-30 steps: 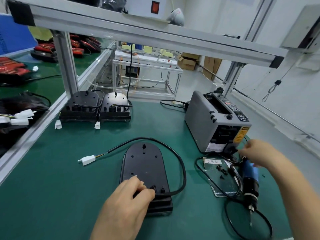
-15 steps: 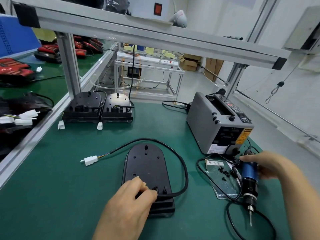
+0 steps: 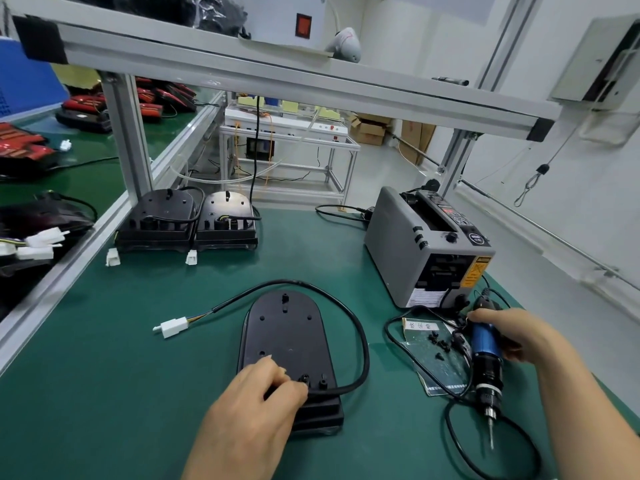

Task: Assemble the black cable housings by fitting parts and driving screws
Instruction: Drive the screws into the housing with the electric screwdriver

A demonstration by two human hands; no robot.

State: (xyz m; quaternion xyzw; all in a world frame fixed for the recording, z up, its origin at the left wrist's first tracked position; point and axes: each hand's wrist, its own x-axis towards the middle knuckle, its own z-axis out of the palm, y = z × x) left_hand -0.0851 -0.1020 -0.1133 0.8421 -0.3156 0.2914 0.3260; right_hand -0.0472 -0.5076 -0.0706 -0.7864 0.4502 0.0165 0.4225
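**Screwdriver in hand, housing held ready for its screws**

On the green bench mat point(image 3: 104, 393), the grey tape dispenser point(image 3: 415, 251) stands to the right and two more housings point(image 3: 162, 216) sit at the back. The black cable housing point(image 3: 287, 337) lies flat in the middle, back face up. Its cable point(image 3: 360, 341) loops round the right side and ends in a white connector point(image 3: 171, 328) to the left.

The right hand point(image 3: 512, 337) is wrapped round the blue grip of the electric screwdriver point(image 3: 486, 355), which is low over the mat with its bit pointing toward the person. The left hand point(image 3: 249, 410) rests on the housing's near end, fingers curled beside the cable exit. Whether it pinches anything is hidden.

This looks like the start of the screw-driving step. Next, a loose black screw point(image 3: 438, 342) from the card beside the driver probably has to be seated in a hole, with the bit brought upright over it.
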